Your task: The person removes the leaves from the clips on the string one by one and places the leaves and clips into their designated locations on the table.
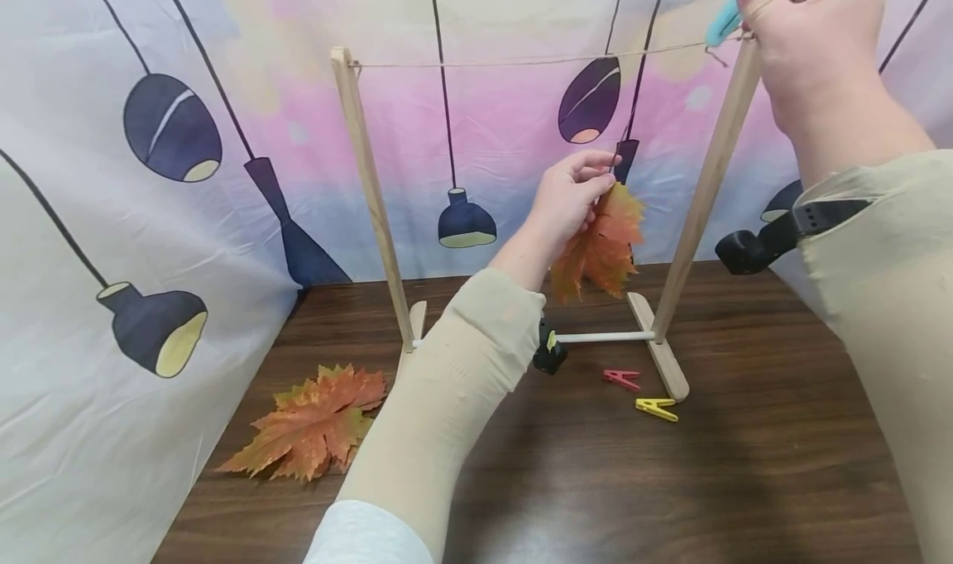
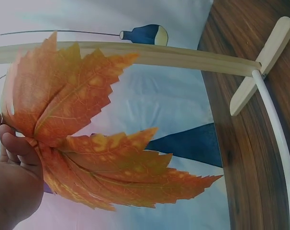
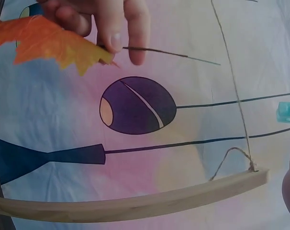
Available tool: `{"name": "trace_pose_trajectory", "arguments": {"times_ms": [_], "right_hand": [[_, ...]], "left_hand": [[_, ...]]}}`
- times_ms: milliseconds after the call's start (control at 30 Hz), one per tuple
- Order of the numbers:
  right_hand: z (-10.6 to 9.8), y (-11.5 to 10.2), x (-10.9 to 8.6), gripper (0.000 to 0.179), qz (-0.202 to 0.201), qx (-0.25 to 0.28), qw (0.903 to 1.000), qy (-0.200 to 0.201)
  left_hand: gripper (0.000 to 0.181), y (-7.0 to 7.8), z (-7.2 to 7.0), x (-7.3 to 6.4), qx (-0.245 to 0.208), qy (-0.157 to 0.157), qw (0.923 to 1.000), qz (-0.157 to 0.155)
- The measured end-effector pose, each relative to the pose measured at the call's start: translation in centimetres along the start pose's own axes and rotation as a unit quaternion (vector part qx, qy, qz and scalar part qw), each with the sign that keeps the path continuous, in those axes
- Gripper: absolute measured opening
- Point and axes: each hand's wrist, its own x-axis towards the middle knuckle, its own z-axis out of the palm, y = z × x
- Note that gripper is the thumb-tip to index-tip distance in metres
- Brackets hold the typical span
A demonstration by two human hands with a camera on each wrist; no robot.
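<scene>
My left hand [image 1: 569, 196] pinches an orange artificial maple leaf [image 1: 606, 241] near its stem, below the string [image 1: 521, 64] tied between two wooden posts. In the right wrist view the thin dark stem [image 3: 159, 51] sticks out past the fingers toward the string. The leaf [image 2: 78, 96] hangs spread out beside the left fingers in the left wrist view. At the top of the right post [image 1: 711, 175], my right hand [image 1: 819, 35] holds a light-blue clothespin [image 1: 725, 22] close by the string's end. Only the clothespin's tip [image 3: 287, 112] shows in the right wrist view.
More maple leaves [image 1: 316, 423] lie on the wooden table [image 1: 581, 481] at the left. A red clothespin [image 1: 621, 378] and a yellow clothespin [image 1: 657, 408] lie near the frame's right foot [image 1: 663, 357]. A white bar [image 1: 603, 337] joins the feet. Behind hangs a lamp-printed cloth [image 1: 275, 192].
</scene>
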Motion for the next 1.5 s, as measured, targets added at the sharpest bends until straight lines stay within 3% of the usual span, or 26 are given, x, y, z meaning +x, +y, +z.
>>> {"name": "trace_pose_trajectory", "arguments": {"times_ms": [333,500,767,1067,1300,1500], "right_hand": [[-1.2,1.8,-0.3,0.03,0.012,0.059,0.9978,-0.026],[-1.6,2.6,-0.4,0.038,0.033,0.05,0.9975,-0.038],[-1.6,3.0,-0.6,0.04,0.036,0.08,0.9951,-0.045],[-1.4,3.3,-1.5,0.036,0.027,0.061,0.9958,-0.063],[-1.2,3.9,-2.1,0.034,0.028,0.047,0.9958,-0.074],[-1.3,4.4,-2.3,0.033,0.033,0.054,0.9953,-0.073]], "left_hand": [[0.029,-0.4,-1.0,-0.2,0.013,-0.004,0.9998,0.012],[0.029,-0.6,-1.4,-0.4,0.008,-0.003,0.9999,0.01],[0.026,-0.9,-1.8,-0.7,-0.001,0.001,0.9999,0.01],[0.025,-0.8,-2.2,-1.1,0.015,0.005,0.9997,0.019],[0.024,-1.2,-2.3,-1.4,0.034,0.028,0.9983,0.037],[0.025,-1.7,-2.9,-1.3,0.079,0.048,0.9941,0.057]]}}
